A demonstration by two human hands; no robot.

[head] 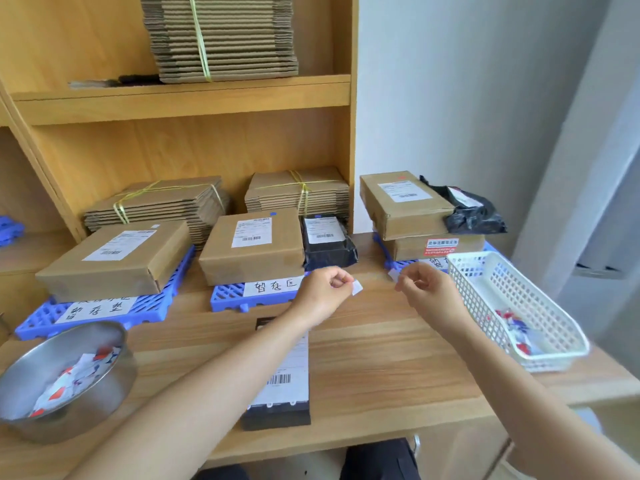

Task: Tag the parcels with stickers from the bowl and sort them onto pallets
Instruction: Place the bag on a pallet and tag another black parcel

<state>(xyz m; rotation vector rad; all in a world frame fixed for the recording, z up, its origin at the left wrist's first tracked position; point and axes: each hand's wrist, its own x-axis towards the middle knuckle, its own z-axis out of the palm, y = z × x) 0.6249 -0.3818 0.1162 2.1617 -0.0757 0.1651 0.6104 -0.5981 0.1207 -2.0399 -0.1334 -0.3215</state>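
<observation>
A black parcel (277,415) lies flat under the left forearm, nearer than both grips. The left hand (323,289), fingers curled, pinches a white sticker (357,288). The right hand (427,289) pinches a small slip (393,275), just apart from it. Near-left of them a steel bowl (104,403) holds stickers (74,379). To the right a white basket (478,299) holds scraps (517,330). Beyond, parcels (252,251) rest on blue pallets (228,299).

The forearm (214,382) half hides the black parcel (277,415) below the left grip (323,289); the edge crops the bowl (121,386) farther left. Its slip (357,288) and the right grip's (426,289) scrap (393,274) are blurred.
</observation>
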